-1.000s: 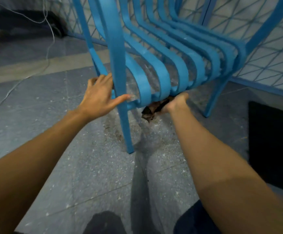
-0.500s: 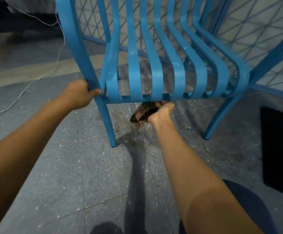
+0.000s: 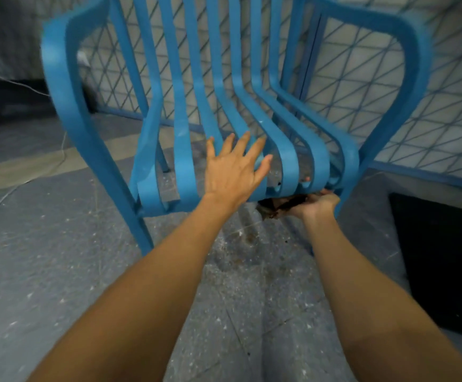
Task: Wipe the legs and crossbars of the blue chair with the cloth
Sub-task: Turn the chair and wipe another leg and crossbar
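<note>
Since half a second ago the left hand (image 3: pixel 235 172) has let go of the blue chair's (image 3: pixel 183 150) front corner post and now lies on the seat. The right hand (image 3: pixel 316 206) has slid with the cloth (image 3: pixel 282 206) from the middle of the chair's front edge towards its right front leg (image 3: pixel 347 194).

The blue chair fills the upper half of the view and faces the person, with its armrests curving up on both sides. The cloth is dark brown and crumpled. It is pressed up against the underside of the chair's front edge, just beside the right front leg. The right hand grips it from below with the palm turned up and the fingers curled round the cloth and the edge. One fingertip shows between two slats. The left hand is spread flat, fingers straight and apart, resting on the middle seat slats (image 3: pixel 287 161) and holding nothing.

Under the chair the grey speckled floor (image 3: pixel 58 271) has brown stains (image 3: pixel 251 238) directly below the cloth. A black mat (image 3: pixel 444 257) lies on the floor to the right of the chair. A blue lattice fence (image 3: pixel 362 92) stands behind the chair. A thin white cable (image 3: pixel 17 186) runs over the floor to the chair's left.
</note>
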`<act>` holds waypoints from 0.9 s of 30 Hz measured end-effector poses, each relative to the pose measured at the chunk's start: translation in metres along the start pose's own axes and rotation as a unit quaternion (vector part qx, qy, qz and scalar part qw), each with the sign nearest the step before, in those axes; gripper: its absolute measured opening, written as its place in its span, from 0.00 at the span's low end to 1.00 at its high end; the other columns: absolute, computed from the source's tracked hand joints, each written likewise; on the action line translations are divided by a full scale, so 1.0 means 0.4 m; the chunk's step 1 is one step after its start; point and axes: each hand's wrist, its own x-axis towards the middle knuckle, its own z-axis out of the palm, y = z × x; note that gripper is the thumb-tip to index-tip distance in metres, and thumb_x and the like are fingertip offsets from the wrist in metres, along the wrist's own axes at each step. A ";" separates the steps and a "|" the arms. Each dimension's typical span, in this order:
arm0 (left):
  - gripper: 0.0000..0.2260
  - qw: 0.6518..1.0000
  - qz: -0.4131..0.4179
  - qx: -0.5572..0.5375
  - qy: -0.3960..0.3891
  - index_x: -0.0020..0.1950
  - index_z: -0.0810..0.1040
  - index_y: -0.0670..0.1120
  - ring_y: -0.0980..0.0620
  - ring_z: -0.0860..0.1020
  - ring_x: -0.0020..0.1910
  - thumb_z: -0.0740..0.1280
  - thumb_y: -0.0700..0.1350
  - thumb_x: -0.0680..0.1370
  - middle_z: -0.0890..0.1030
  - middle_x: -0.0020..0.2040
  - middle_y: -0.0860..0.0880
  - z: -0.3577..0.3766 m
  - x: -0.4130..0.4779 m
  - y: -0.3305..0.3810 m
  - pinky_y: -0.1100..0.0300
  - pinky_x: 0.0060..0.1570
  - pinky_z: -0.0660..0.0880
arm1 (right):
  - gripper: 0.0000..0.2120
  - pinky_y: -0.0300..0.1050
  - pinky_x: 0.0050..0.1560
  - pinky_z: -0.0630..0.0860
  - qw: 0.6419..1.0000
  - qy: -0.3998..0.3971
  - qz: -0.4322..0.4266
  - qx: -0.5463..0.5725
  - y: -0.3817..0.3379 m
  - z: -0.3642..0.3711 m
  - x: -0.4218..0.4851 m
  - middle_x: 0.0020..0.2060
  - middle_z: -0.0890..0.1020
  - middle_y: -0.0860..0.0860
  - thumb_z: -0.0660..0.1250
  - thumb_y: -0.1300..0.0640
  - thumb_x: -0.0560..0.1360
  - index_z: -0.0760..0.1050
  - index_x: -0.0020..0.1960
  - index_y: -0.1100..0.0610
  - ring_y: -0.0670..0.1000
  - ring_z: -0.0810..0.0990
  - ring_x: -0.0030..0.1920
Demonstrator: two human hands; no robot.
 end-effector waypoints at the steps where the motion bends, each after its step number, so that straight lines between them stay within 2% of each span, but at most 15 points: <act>1: 0.22 1.000 0.002 0.002 0.015 0.68 0.72 0.53 0.44 0.72 0.66 0.50 0.60 0.80 0.74 0.68 0.48 0.009 0.003 -0.009 0.35 0.64 0.61 | 0.29 0.73 0.67 0.59 1.000 -0.005 0.006 0.002 0.003 0.003 0.003 0.68 0.70 0.66 0.50 0.46 0.74 0.70 0.70 0.58 0.69 0.68 0.67; 7: 0.21 0.998 0.038 0.004 0.055 0.66 0.74 0.52 0.45 0.77 0.61 0.51 0.59 0.80 0.76 0.66 0.49 0.004 0.005 -0.076 0.38 0.62 0.65 | 0.27 0.72 0.66 0.61 0.999 -0.013 0.031 0.013 0.038 0.008 -0.017 0.65 0.72 0.67 0.49 0.49 0.75 0.71 0.68 0.60 0.68 0.70 0.65; 9: 0.22 0.996 0.057 0.002 0.063 0.66 0.73 0.52 0.46 0.77 0.60 0.51 0.59 0.80 0.76 0.66 0.50 -0.002 0.003 -0.130 0.39 0.62 0.66 | 0.27 0.69 0.68 0.60 1.000 -0.003 0.019 0.025 0.078 0.008 -0.034 0.65 0.73 0.66 0.53 0.55 0.71 0.71 0.68 0.61 0.67 0.71 0.65; 12: 0.21 0.994 0.088 -0.001 0.067 0.67 0.73 0.53 0.47 0.78 0.59 0.51 0.58 0.80 0.76 0.67 0.52 -0.011 0.009 -0.196 0.43 0.63 0.66 | 0.33 0.67 0.70 0.60 0.999 0.018 -0.002 0.042 0.127 0.000 -0.049 0.64 0.75 0.64 0.58 0.58 0.62 0.72 0.68 0.60 0.65 0.72 0.65; 18: 0.20 0.987 0.148 -0.029 0.047 0.69 0.71 0.55 0.50 0.78 0.61 0.52 0.58 0.80 0.75 0.68 0.53 -0.023 0.024 -0.257 0.46 0.63 0.68 | 0.27 0.61 0.68 0.66 0.993 0.027 -0.036 0.106 0.181 -0.018 -0.058 0.62 0.77 0.61 0.55 0.61 0.65 0.74 0.63 0.58 0.61 0.75 0.63; 21: 0.21 0.983 0.175 -0.033 0.035 0.71 0.68 0.55 0.50 0.77 0.62 0.50 0.58 0.81 0.73 0.69 0.53 -0.026 0.029 -0.299 0.47 0.63 0.67 | 0.22 0.60 0.69 0.65 0.989 -0.001 -0.045 0.139 0.225 -0.021 -0.085 0.59 0.78 0.60 0.56 0.61 0.63 0.76 0.56 0.58 0.60 0.75 0.60; 23: 0.22 0.980 0.194 -0.041 0.033 0.71 0.68 0.54 0.48 0.77 0.62 0.49 0.58 0.81 0.74 0.68 0.52 -0.027 0.031 -0.312 0.47 0.62 0.68 | 0.18 0.59 0.69 0.65 0.988 -0.016 -0.057 0.145 0.241 -0.028 -0.113 0.51 0.79 0.59 0.56 0.60 0.61 0.76 0.48 0.58 0.59 0.74 0.57; 25: 0.22 0.977 0.206 -0.045 0.037 0.71 0.68 0.54 0.48 0.77 0.61 0.49 0.58 0.80 0.75 0.68 0.51 -0.023 0.030 -0.305 0.48 0.62 0.67 | 0.14 0.58 0.69 0.65 0.988 -0.015 -0.075 0.133 0.239 -0.043 -0.131 0.45 0.78 0.58 0.58 0.60 0.59 0.76 0.43 0.58 0.58 0.74 0.54; 27: 0.22 0.978 0.199 -0.044 0.043 0.71 0.68 0.54 0.47 0.76 0.62 0.48 0.58 0.80 0.74 0.68 0.52 -0.015 0.024 -0.292 0.48 0.63 0.65 | 0.12 0.56 0.69 0.66 0.992 0.006 -0.074 0.099 0.233 -0.056 -0.140 0.45 0.78 0.57 0.58 0.60 0.60 0.75 0.41 0.57 0.58 0.75 0.52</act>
